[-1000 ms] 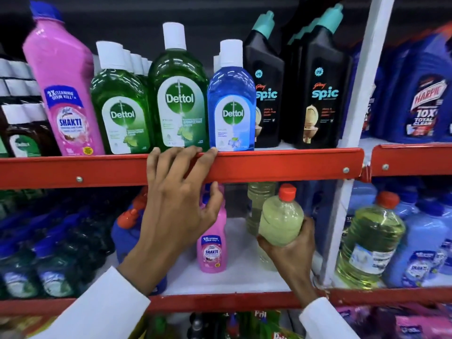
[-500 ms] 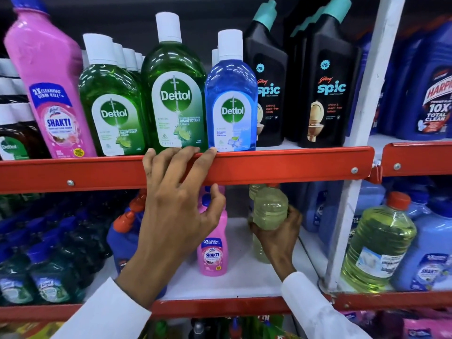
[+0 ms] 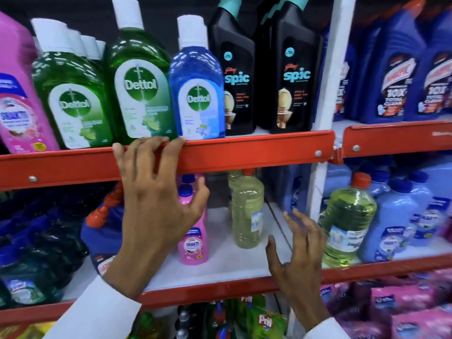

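A pale yellow-green bottle [image 3: 247, 211] with a red cap stands upright on the white lower shelf [image 3: 220, 263], its top partly hidden behind the red shelf rail [image 3: 244, 155]. My right hand [image 3: 298, 250] hovers just right of the bottle, fingers spread and holding nothing. My left hand [image 3: 156, 199] rests on the red rail, fingertips hooked over its top edge in front of the Dettol bottles.
Green Dettol bottles [image 3: 137, 89], a blue Dettol bottle [image 3: 198, 94], black Spic bottles [image 3: 293, 77] and a pink Shakti bottle [image 3: 17, 106] fill the upper shelf. A small pink bottle [image 3: 194, 241] stands left of the pale bottle. A white upright post [image 3: 322, 118] divides the bays.
My right hand set the pale bottle down on the lower shelf, let go and drew back to the right. My left hand stayed on the rail.
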`<state>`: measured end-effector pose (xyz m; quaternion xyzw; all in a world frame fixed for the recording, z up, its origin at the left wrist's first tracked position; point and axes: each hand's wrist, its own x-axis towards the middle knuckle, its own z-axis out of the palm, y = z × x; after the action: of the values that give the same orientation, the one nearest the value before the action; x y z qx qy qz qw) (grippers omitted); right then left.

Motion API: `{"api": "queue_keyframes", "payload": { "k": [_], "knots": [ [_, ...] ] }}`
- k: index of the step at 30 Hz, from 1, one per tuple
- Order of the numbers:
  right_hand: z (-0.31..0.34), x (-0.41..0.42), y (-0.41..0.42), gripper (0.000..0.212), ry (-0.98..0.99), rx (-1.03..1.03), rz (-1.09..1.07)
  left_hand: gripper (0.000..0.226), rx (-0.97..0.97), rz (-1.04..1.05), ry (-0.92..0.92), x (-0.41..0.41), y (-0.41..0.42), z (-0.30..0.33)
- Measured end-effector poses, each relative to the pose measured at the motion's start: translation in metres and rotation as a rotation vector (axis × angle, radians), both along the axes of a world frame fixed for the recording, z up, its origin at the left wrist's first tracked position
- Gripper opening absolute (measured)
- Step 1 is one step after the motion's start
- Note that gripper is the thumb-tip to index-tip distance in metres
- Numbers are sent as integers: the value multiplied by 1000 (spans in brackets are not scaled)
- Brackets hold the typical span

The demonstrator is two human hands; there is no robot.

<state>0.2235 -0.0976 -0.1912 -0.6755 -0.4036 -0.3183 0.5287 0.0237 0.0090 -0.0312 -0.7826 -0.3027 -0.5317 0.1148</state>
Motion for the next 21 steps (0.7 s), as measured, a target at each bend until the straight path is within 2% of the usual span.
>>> {"api": "queue_keyframes", "payload": {
  "k": [3,6,10,17,21],
  "knots": [
    [-4,25,-25,58,4,93,-191,63,-32,-10,-40,6,-5,0],
    [-6,56,-41,79,219,97,-290,62,-26,-8,-49,7,-6,0],
    [-9,89,-46,102,415,64,-240,59,-21,-12,-50,6,-7,1],
    [-6,103,-37,89,527,96,-185,61,-42,-15,-33,5,-8,2],
    [-6,104,-35,86,521,123,-132,61,-33,-11,-21,5,-8,2]
  ]
}}
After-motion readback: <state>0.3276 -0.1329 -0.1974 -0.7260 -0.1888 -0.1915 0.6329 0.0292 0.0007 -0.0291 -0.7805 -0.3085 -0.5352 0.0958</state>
